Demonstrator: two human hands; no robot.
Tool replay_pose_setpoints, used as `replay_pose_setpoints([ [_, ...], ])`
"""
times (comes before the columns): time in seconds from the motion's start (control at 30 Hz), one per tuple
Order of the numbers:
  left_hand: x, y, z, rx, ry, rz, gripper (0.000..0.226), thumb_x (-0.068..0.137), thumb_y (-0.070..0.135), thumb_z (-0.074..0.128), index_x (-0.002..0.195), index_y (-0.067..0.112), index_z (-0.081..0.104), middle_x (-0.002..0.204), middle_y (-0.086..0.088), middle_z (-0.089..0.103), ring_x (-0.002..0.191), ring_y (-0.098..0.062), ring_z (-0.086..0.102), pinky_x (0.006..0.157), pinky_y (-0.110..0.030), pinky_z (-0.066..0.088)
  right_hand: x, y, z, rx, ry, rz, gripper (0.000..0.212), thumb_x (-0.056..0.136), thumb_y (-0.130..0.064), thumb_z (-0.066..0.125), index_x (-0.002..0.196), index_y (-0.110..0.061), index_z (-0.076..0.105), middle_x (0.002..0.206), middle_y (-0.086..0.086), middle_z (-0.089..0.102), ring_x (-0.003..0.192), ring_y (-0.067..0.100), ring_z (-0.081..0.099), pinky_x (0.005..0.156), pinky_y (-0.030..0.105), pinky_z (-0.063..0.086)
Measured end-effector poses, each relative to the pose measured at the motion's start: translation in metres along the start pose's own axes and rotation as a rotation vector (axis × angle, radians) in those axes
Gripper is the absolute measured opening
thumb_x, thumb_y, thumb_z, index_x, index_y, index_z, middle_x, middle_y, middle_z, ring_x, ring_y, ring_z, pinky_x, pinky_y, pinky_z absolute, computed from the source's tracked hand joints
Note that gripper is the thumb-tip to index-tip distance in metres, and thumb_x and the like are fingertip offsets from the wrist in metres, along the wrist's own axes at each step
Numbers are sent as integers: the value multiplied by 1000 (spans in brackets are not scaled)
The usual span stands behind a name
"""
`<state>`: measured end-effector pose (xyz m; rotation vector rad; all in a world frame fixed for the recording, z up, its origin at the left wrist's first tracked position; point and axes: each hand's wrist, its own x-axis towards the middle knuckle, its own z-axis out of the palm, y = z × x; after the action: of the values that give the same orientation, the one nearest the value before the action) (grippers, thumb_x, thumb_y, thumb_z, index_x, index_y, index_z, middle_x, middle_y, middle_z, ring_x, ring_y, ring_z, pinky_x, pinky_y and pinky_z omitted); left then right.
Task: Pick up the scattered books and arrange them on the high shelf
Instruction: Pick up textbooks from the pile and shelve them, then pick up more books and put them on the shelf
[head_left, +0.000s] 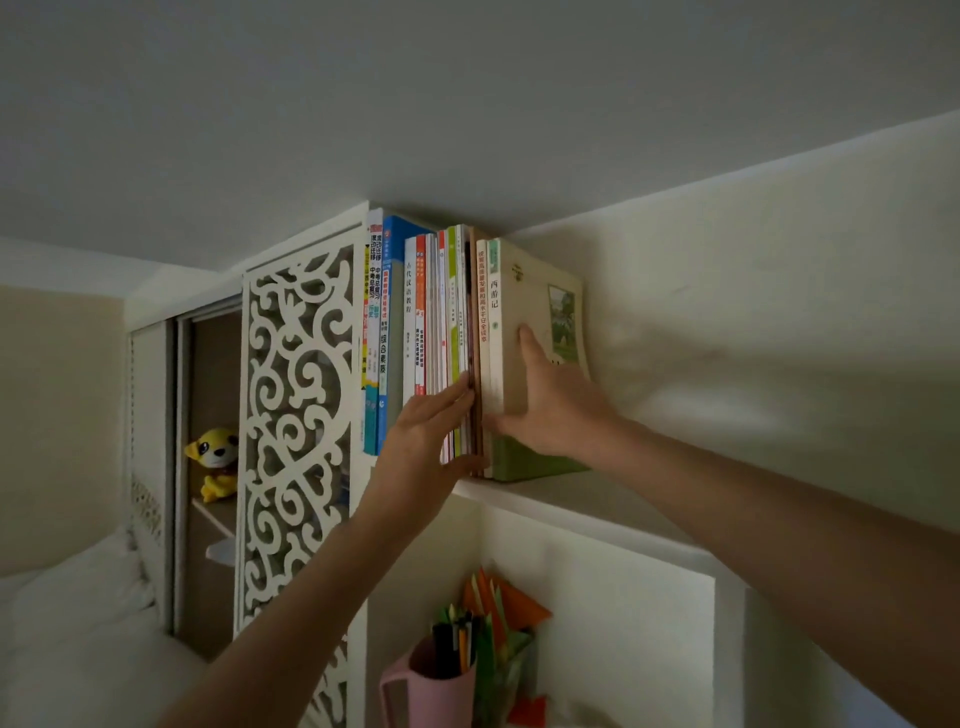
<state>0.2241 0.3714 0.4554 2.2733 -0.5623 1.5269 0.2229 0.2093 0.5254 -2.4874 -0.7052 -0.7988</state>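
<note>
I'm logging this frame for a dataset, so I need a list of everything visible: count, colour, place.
books: about a dozen, mixed colours, upright in a row on the high shelf
high shelf: one, white, under the ceiling
carved panel: one, white, left of the books
plush toy: one, yellow, in the cabinet at left
pen holder: one, pink, on a lower shelf, holding pens
paper shapes: several, orange and green, beside the pen holder
left hand: one, fingers straight, pressing the book spines
right hand: one, gripping the cream and green end book
</note>
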Motion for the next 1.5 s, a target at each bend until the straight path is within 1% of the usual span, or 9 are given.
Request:
replay_pose_setpoints([
  [0.27, -5, -10, 12, 107, 43, 67, 75, 67, 25, 82, 136, 18, 53, 146, 8, 45, 106, -15, 54, 89, -29, 51, -2, 7, 35, -30, 117, 11, 111, 87, -27, 68, 147, -34, -24, 150, 23, 28, 119, 33, 54, 94, 42, 49],
  [0.63, -3, 15, 3, 516, -77, -20, 69, 71, 30, 82, 134, 22, 55, 145, -1, 45, 111, -23, 52, 67, -33, 56, 0, 4, 33, -58, -4, 100, 119, 85, -20, 71, 142, -38, -32, 146, 25, 33, 85, 19, 62, 64, 25, 50],
  [0.73, -9, 36, -15, 425, -99, -32, 38, 84, 22, 71, 122, 22, 65, 137, 0, 53, 118, -23, 47, 88, -36, 54, -25, -7, 8, -40, -23, 24, 90, 87, -25, 69, 153, -25, 8, 124, 6, 50, 84, 12, 57, 64, 16, 43],
  [0.8, -28, 62, -31, 310, -81, -12, 21, 87, 18, 67, 107, 18, 71, 117, 0, 64, 108, -20, 54, 85, -33, 52, -65, -15, -12, -82, 125, -151, 46, 89, -23, 65, 133, -16, 52, 119, 3, 60, 103, 18, 59, 85, 23, 46],
  [0.9, -80, 125, -43, 131, -319, -13, 13, 89, 22, 63, 98, 19, 71, 99, 0, 70, 89, -19, 62, 76, -28, 49, -156, -4, -29, -42, 128, -254, 18, 88, -15, 59, 98, -16, 74, 94, 1, 72, 82, 17, 64, 79, 33, 53],
  [1.07, -207, 257, 15, -183, -999, 117, 15, 90, 30, 61, 100, 24, 70, 101, 4, 71, 94, -16, 64, 83, -26, 48, -379, 94, -30, -169, -236, 201, 15, 86, -23, 63, 96, -26, 73, 101, -4, 69, 89, 17, 64, 81, 36, 53],
  [1.23, -342, 416, 91, -404, -1365, 266, 28, 94, 30, 56, 121, 23, 60, 125, 0, 61, 116, -19, 55, 96, -32, 43, -627, 175, -48, -217, -460, 836, 30, 88, -38, 54, 110, -22, 65, 116, 3, 61, 107, 24, 58, 91, 35, 47],
  [1.4, -437, 574, 112, -627, -1668, 486, 36, 95, 24, 53, 130, 15, 50, 126, -8, 56, 106, -23, 57, 77, -25, 44, -826, 167, -93, -316, -553, 1303, 23, 93, -18, 46, 97, -11, 67, 91, 8, 65, 78, 23, 62, 64, 31, 54],
  [1.5, -482, 641, 115, -733, -1791, 569, 47, 95, 28, 56, 139, 21, 42, 138, -5, 45, 123, -24, 49, 94, -32, 46, -914, 134, -123, -313, -382, 1557, 24, 95, -21, 45, 106, -15, 66, 107, 7, 65, 96, 25, 61, 79, 34, 52],
])
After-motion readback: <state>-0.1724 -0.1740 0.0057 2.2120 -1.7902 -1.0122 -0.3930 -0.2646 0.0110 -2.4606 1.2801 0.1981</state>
